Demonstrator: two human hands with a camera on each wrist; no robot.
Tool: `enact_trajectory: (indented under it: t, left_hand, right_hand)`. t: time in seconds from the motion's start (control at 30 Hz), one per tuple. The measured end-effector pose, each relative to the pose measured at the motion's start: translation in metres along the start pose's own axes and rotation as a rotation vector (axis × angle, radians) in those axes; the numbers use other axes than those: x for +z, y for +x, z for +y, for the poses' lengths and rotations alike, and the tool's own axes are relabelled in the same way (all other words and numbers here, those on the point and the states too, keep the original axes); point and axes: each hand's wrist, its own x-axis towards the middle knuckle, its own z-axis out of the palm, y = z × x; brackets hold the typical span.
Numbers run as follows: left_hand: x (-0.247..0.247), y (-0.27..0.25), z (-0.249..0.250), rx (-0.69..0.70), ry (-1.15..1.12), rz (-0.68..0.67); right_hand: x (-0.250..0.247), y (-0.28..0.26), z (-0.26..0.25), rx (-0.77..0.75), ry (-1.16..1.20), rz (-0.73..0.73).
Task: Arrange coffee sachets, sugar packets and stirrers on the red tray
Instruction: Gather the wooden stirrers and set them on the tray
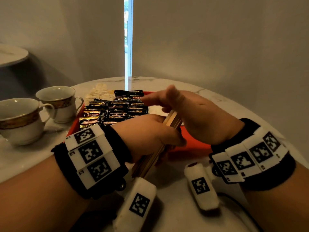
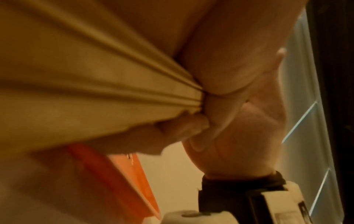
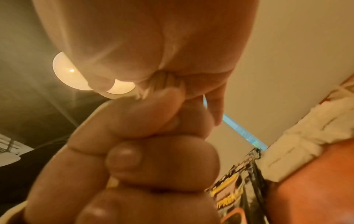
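A bundle of wooden stirrers [image 1: 151, 162] is held slantwise above the near edge of the red tray [image 1: 194, 139]. My left hand [image 1: 150, 136] grips the bundle around its middle. My right hand [image 1: 180, 108] curls over its upper end, index finger stretched out to the left. In the left wrist view the stirrers [image 2: 86, 75] fill the frame and run into the right hand [image 2: 239, 91]. Black coffee sachets [image 1: 117, 109] lie in rows on the tray's left half. White sugar packets [image 1: 98, 92] sit at its far left corner. The right wrist view shows the stirrer ends [image 3: 162, 81], coffee sachets [image 3: 239, 181] and sugar packets [image 3: 306, 144].
Two white cups with gold bands, one cup [image 1: 58, 101] behind the other cup [image 1: 20, 119], stand left of the tray on the round marble table [image 1: 234, 104]. Grey walls close in behind the table. A second small table [image 1: 11, 54] is at far left.
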Motion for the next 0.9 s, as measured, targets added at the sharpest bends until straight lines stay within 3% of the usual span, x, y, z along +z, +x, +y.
enact_trajectory:
  t: [0.1, 0.17, 0.23, 0.3, 0.43, 0.73, 0.9]
  left_hand:
    - [-0.004, -0.003, 0.005, 0.112, -0.124, 0.113]
    - [-0.007, -0.001, 0.013, 0.301, -0.331, 0.28]
    - [-0.011, 0.001, 0.021, 0.531, -0.564, 0.455]
    - [-0.017, 0.002, 0.022, 0.665, -0.658, 0.574]
    - [-0.013, -0.002, 0.016, 0.66, -0.522, 0.645]
    - [-0.008, 0.0, 0.016, 0.671, -0.473, 0.579]
    - [-0.016, -0.002, 0.017, 0.618, -0.55, 0.524]
  right_hand:
    - [-0.004, 0.006, -0.003, 0.073, 0.388, 0.206]
    - [-0.004, 0.011, -0.003, 0.153, 0.671, 0.306]
    - [0.002, 0.013, -0.001, 0.275, 0.95, 0.24]
    - [0.013, 0.016, 0.002, 0.394, 1.184, 0.097]
    - [0.031, 0.016, 0.005, 0.442, 1.527, -0.072]
    - [0.034, 0.015, 0.006, 0.438, 1.465, -0.079]
    - [0.027, 0.011, 0.004, 0.337, 1.178, -0.039]
